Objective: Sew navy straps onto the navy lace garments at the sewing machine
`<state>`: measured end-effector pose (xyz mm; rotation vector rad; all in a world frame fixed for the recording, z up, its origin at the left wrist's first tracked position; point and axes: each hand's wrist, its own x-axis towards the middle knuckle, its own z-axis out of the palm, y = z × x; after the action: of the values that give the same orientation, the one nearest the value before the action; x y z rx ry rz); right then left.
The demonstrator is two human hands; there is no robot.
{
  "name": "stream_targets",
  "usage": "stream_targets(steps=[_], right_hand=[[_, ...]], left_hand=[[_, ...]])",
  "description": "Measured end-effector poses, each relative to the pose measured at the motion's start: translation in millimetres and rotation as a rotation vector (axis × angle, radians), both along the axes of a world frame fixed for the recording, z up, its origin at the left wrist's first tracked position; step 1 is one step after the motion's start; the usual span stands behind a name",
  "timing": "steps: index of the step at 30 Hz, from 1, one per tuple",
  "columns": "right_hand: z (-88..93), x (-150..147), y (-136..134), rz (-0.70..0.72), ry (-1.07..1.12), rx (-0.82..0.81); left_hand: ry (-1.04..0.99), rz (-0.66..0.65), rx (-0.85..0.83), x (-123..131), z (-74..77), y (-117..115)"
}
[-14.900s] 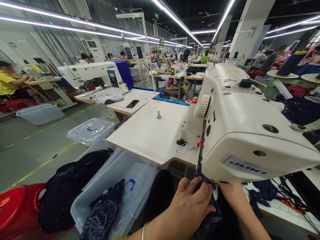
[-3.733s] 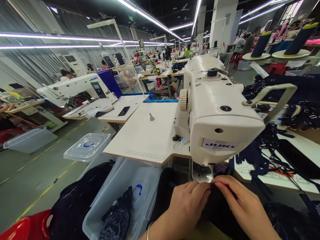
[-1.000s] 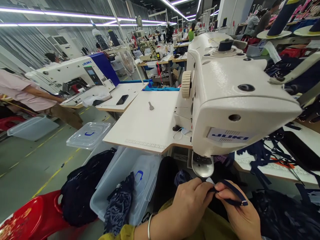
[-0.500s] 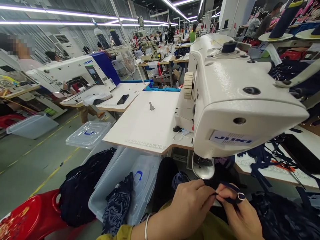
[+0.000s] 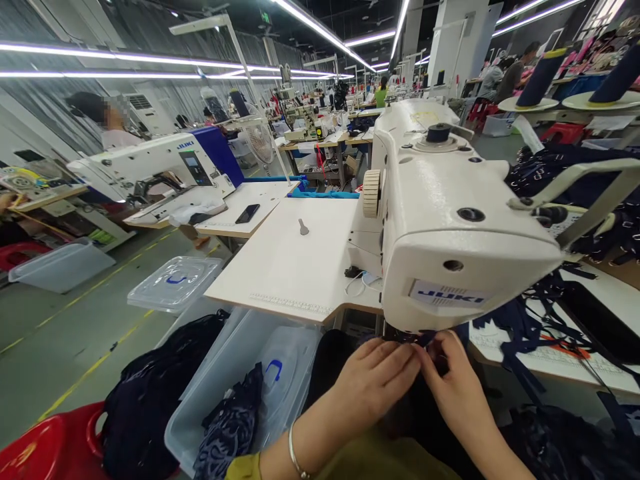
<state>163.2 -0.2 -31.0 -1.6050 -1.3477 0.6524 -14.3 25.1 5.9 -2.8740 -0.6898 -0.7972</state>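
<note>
My left hand (image 5: 375, 381) and my right hand (image 5: 454, 375) meet just under the head of a white sewing machine (image 5: 445, 260). Between their fingertips is a narrow navy strap (image 5: 427, 338), pinched by both hands. Only a short piece of it shows; the fingers cover the rest. The machine's needle area is hidden behind my hands and the head. Loose navy strap pieces (image 5: 520, 333) lie on the white table to the right of my right hand.
Left of the machine extends a white tabletop (image 5: 285, 267) with a small grey metal piece (image 5: 303, 227). Below it stands a clear plastic bin (image 5: 187, 420) holding navy straps (image 5: 233, 413). A red stool (image 5: 45, 443) carries a dark bundle (image 5: 150, 387). A dark tray (image 5: 597, 320) lies at right.
Both hands have moved up and forward with the strap, from in front of the machine to beneath its head. The metal ring seen on the strap earlier is now hidden. The view has tilted up slightly.
</note>
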Motion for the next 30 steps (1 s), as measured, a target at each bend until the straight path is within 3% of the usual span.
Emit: stream_targets(steps=[4, 10, 20, 30], right_hand=[[-1.3, 6, 5, 0.084, 0.236, -0.102], [7.1, 10, 9, 0.143, 0.463, -0.128], [1.0, 20, 30, 0.025, 0.014, -0.037], [-0.3, 23, 49, 0.082, -0.100, 0.008]], left_hand=[[0.031, 0.039, -0.059, 0, -9.2, -12], [0.012, 0.129, 0.046, 3, -20.5, -15], [0.032, 0.229, 0.122, 7, -29.6, -17], [-0.054, 0.318, 0.088, 19, -22.2, -12]])
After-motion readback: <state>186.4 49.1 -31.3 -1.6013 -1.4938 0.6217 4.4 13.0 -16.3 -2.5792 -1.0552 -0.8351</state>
